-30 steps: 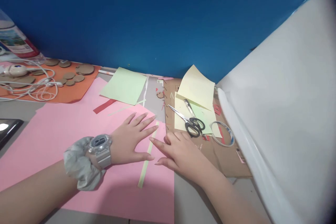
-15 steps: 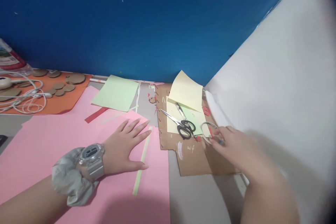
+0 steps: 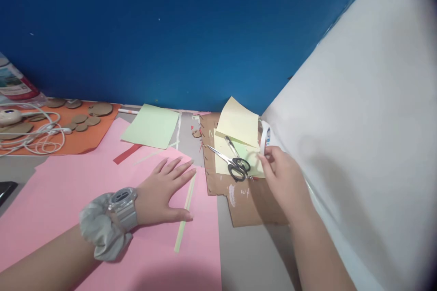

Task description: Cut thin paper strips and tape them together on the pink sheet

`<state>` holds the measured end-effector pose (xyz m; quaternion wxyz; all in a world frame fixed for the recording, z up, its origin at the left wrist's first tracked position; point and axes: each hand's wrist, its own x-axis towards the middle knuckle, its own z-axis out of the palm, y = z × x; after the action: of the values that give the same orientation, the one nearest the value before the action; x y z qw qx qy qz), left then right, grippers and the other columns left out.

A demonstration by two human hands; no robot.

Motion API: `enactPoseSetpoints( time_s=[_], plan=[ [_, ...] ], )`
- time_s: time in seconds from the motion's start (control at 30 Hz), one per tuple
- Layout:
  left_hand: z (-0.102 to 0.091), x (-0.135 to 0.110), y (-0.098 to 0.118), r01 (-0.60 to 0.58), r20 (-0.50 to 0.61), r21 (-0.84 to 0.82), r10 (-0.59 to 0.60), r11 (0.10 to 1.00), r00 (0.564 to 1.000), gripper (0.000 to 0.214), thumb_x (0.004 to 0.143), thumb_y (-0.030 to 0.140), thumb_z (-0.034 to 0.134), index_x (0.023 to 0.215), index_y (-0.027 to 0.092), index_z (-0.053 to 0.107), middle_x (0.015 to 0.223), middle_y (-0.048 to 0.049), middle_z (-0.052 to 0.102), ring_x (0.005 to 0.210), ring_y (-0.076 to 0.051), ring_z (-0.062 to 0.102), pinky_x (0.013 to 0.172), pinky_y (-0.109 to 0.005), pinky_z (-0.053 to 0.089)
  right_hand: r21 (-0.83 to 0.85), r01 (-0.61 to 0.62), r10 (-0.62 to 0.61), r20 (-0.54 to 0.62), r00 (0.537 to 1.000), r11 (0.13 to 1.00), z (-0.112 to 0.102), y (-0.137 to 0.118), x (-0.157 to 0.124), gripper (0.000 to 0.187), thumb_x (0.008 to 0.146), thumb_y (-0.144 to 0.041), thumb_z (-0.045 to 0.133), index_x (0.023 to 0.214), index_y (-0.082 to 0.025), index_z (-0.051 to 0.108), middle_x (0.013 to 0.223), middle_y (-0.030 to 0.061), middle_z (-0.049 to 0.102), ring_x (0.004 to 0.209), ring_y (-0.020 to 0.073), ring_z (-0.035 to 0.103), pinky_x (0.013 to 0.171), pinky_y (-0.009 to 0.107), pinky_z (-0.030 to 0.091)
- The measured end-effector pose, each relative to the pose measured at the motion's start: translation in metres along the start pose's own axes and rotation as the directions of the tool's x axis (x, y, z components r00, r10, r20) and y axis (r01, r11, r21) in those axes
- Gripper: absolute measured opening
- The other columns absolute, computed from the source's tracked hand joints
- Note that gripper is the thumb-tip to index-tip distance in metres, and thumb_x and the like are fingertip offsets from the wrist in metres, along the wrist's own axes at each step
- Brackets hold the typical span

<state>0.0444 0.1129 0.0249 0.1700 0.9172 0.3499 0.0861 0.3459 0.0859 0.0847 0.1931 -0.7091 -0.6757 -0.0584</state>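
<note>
My left hand (image 3: pixel 164 198) lies flat with its fingers spread on a large pink sheet of paper (image 3: pixel 85 191). Its index finger and thumb touch a narrow pale green strip (image 3: pixel 184 225). A grey scrunchie and a clear digital watch circle that wrist. At the right, my right hand (image 3: pixel 285 177) pinches a white roll of tape (image 3: pixel 264 135), tilted on edge above the cardboard. Near it, black-handled scissors (image 3: pixel 235 167) and a cutter-like tool (image 3: pixel 232 146) rest on yellow and green paper.
Brown cardboard (image 3: pixel 249 209) lies under the tools. A light green sheet (image 3: pixel 152 125) and a red strip (image 3: pixel 127 153) lie beyond my left hand. Cardboard discs (image 3: pixel 100 109) and white earphones (image 3: pixel 51 138) sit on orange paper (image 3: pixel 92 138). A blue wall (image 3: pixel 170 45) rises behind.
My right hand has lifted the roll of tape from the cardboard, turning it on edge and moving slightly away from me. My left hand stays in place; the view has shifted slightly.
</note>
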Motion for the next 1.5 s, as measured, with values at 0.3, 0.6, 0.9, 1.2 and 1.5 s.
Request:
enactPoseSetpoints(
  time_s=[0.3, 0.6, 0.9, 1.2, 1.5],
  plan=[
    [-0.015, 0.002, -0.013, -0.158, -0.255, -0.814, -0.1, 0.559, 0.962, 0.055, 0.094, 0.056, 0.024, 0.117, 0.017, 0.054, 0.115, -0.0135, 0.057, 0.109, -0.027, 0.054, 0.093, -0.044, 0.045, 0.036, 0.738, -0.731, -0.119, 0.672, 0.673, 0.058, -0.086, -0.024, 0.013, 0.089, -0.012, 0.048, 0.092, -0.018, 0.06, 0.09, 0.0043, 0.065, 0.076, 0.0172, 0.052, 0.062, 0.03, 0.034],
    [-0.019, 0.003, -0.002, -0.082, -0.285, -0.863, -0.346, 0.499, 0.894, 0.03, 0.095, 0.037, 0.041, 0.084, 0.015, 0.057, 0.076, -0.0035, 0.063, 0.075, -0.015, 0.06, 0.075, -0.033, 0.051, 0.118, 0.679, -0.649, -0.219, 0.729, 0.724, 0.082, -0.087, -0.001, 0.032, 0.087, -0.011, 0.047, 0.117, -0.021, 0.052, 0.109, 0.0109, 0.058, 0.094, 0.0231, 0.054, 0.078, 0.038, 0.044],
    [-0.013, 0.0, 0.007, -0.132, -0.208, -0.864, -0.106, 0.486, 0.972, 0.043, 0.096, 0.043, 0.034, 0.121, 0.012, 0.05, 0.078, -0.0054, 0.065, 0.064, -0.015, 0.063, 0.063, -0.029, 0.052, 0.264, 0.707, -0.63, -0.323, 0.706, 0.656, 0.074, -0.091, -0.01, 0.058, 0.083, -0.023, 0.056, 0.136, -0.027, 0.033, 0.098, 0.0068, 0.052, 0.091, 0.0218, 0.053, 0.081, 0.038, 0.045],
    [-0.006, 0.0, 0.01, 0.003, -0.072, -0.686, -0.071, 0.728, 0.995, 0.04, 0.096, 0.028, 0.03, 0.133, 0.017, 0.032, 0.093, -0.006, 0.063, 0.074, -0.015, 0.059, 0.075, -0.03, 0.048, 0.3, 0.617, -0.554, -0.273, 0.787, 0.728, 0.072, -0.089, -0.008, 0.047, 0.085, -0.015, 0.048, 0.131, -0.026, 0.044, 0.111, 0.0091, 0.052, 0.107, 0.0232, 0.051, 0.093, 0.041, 0.04],
    [-0.001, 0.003, 0.013, 0.156, -0.006, -0.295, -0.165, 0.943, 0.986, 0.033, 0.096, 0.036, 0.021, 0.097, 0.016, 0.047, 0.075, -0.0078, 0.063, 0.065, -0.022, 0.061, 0.06, -0.032, 0.045, 0.399, 0.697, -0.665, -0.242, 0.707, 0.596, 0.068, -0.093, -0.005, 0.043, 0.087, -0.018, 0.053, 0.13, -0.025, 0.048, 0.118, 0.0077, 0.059, 0.115, 0.0215, 0.05, 0.098, 0.04, 0.045]
  ],
)
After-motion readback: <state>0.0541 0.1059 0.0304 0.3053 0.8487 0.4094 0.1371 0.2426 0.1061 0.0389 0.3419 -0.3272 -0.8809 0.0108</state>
